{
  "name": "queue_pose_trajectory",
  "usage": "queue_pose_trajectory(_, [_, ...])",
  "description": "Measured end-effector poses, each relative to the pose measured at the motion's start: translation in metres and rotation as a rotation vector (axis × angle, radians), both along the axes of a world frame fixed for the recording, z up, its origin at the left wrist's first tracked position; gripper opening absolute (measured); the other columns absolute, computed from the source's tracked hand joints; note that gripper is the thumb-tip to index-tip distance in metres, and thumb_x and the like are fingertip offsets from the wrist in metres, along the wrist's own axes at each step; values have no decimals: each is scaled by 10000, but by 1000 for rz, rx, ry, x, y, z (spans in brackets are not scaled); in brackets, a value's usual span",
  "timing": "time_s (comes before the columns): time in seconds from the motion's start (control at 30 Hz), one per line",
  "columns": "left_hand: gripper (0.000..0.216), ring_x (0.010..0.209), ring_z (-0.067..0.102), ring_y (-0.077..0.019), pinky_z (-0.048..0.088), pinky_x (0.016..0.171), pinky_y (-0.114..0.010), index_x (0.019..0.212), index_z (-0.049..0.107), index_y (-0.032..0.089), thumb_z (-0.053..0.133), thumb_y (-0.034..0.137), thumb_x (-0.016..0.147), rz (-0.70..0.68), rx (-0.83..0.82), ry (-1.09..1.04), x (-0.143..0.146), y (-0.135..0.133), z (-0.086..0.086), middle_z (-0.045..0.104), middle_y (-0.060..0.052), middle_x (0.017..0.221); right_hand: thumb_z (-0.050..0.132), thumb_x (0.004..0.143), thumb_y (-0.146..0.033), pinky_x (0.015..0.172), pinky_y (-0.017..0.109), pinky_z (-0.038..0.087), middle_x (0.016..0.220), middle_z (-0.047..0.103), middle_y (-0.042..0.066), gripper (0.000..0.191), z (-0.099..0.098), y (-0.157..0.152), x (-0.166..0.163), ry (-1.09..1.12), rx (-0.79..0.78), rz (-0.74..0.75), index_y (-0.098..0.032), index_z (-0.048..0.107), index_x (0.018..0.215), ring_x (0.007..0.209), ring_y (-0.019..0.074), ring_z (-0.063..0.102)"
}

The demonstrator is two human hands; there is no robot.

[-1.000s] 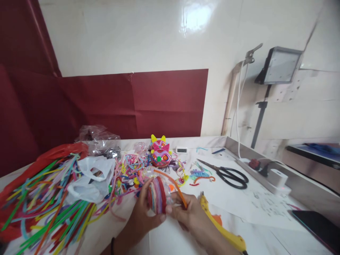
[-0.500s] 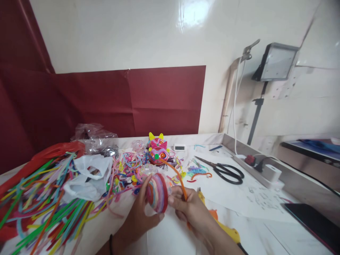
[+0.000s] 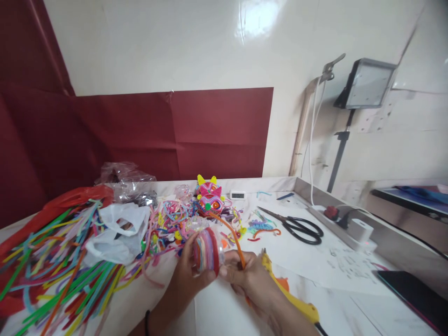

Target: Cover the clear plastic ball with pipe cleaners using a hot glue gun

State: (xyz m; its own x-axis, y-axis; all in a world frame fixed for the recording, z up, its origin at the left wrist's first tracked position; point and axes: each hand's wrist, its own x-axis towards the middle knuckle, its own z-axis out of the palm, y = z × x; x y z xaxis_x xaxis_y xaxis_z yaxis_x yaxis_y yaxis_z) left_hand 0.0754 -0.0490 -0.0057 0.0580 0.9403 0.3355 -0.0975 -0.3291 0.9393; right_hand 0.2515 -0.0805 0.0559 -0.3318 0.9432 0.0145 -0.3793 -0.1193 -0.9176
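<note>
My left hand (image 3: 187, 275) grips a round disc of coiled pipe cleaners (image 3: 206, 249) in red, pink and other colours, held on edge above the table. My right hand (image 3: 247, 275) pinches an orange pipe cleaner (image 3: 229, 231) that arcs up from the disc and over to my fingers. Both hands are close together at the lower middle of the view. Behind them stand two small pink cat-like figures (image 3: 210, 198) with yellow ears, amid loose curled pipe cleaner scraps (image 3: 171, 219).
A big heap of straight coloured pipe cleaners (image 3: 59, 270) with plastic bags (image 3: 117, 231) fills the left. A yellow glue gun (image 3: 290, 298) lies by my right hand. Black scissors (image 3: 297, 226), a power strip (image 3: 346, 221), a small digital clock (image 3: 238, 194) and a dark phone (image 3: 413, 294) are to the right.
The disc has turned a little in my left hand and my right hand has drawn the orange pipe cleaner slightly closer. The view shifted slightly.
</note>
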Motion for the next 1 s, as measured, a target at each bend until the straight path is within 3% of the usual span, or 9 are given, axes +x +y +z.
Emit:
queue_pose_trajectory(0.13, [919, 1219, 581, -341, 548, 946, -412, 1383, 397, 284, 852, 346, 587, -26, 73, -18, 2, -7, 9, 530, -118, 1423, 903, 557, -364, 385, 213, 131, 495, 536, -65, 341, 0, -2, 0, -56, 29, 38, -138, 742, 755, 373, 19, 252])
queue_pose_trajectory(0.27, [899, 1289, 513, -332, 501, 1005, -391, 1388, 421, 279, 832, 229, 590, -16, 125, 36, 1, -14, 14, 503, -101, 1442, 882, 593, -397, 389, 210, 150, 629, 579, -50, 348, 3, -2, 2, -18, 60, -37, -154, 712, 775, 390, 14, 270])
queue_pose_trajectory(0.4, [905, 1349, 439, -343, 430, 1081, -448, 1425, 391, 292, 765, 164, 610, 16, 198, 241, -4, -16, 12, 449, -100, 1486, 851, 643, -425, 389, 209, 136, 543, 474, -85, 351, 4, 1, 5, -28, 72, -70, -149, 694, 791, 375, 18, 253])
queue_pose_trajectory(0.53, [873, 1382, 385, -373, 315, 1143, -544, 1442, 371, 260, 735, 155, 655, 56, 293, 487, -11, -15, 13, 428, -139, 1493, 859, 625, -427, 393, 204, 152, 533, 499, -76, 374, 6, 1, 6, -31, 72, -39, -142, 681, 787, 379, 22, 273])
queue_pose_trajectory(0.63, [884, 1425, 318, -359, 272, 1162, -551, 1469, 322, 266, 704, 126, 684, 61, 285, 555, -14, -13, 16, 368, -135, 1538, 872, 588, -446, 393, 199, 162, 470, 484, -82, 395, 8, 0, 6, -30, 82, -26, -141, 662, 727, 376, 26, 275])
queue_pose_trajectory(0.73, [926, 1433, 315, -324, 309, 1154, -493, 1502, 250, 305, 708, 162, 710, 23, 170, 376, -14, -10, 12, 318, -106, 1574, 893, 548, -427, 390, 189, 164, 420, 474, -96, 417, 6, 0, 5, -10, 49, -47, -158, 638, 739, 367, 34, 310])
queue_pose_trajectory(0.83, [991, 1269, 528, -330, 484, 1005, -440, 1503, 257, 303, 783, 297, 664, -74, -9, 16, -10, -2, 1, 489, -127, 1459, 899, 550, -392, 393, 182, 170, 439, 516, -90, 412, 4, 1, 4, -15, 23, -65, -171, 623, 760, 378, 41, 368])
queue_pose_trajectory(0.9, [1043, 1142, 619, -329, 542, 899, -425, 1501, 257, 284, 815, 393, 626, -83, -55, -57, -8, 4, -6, 583, -146, 1353, 893, 562, -379, 393, 184, 171, 445, 530, -86, 389, 2, 2, 2, -36, 34, -68, -170, 625, 752, 378, 40, 372])
queue_pose_trajectory(1.0, [1065, 1120, 631, -327, 534, 901, -409, 1480, 312, 262, 833, 498, 582, -55, -74, -89, -7, 10, -9, 621, -146, 1288, 887, 560, -369, 387, 190, 165, 423, 519, -89, 364, -1, 1, -2, -61, 50, -56, -165, 633, 724, 367, 39, 363])
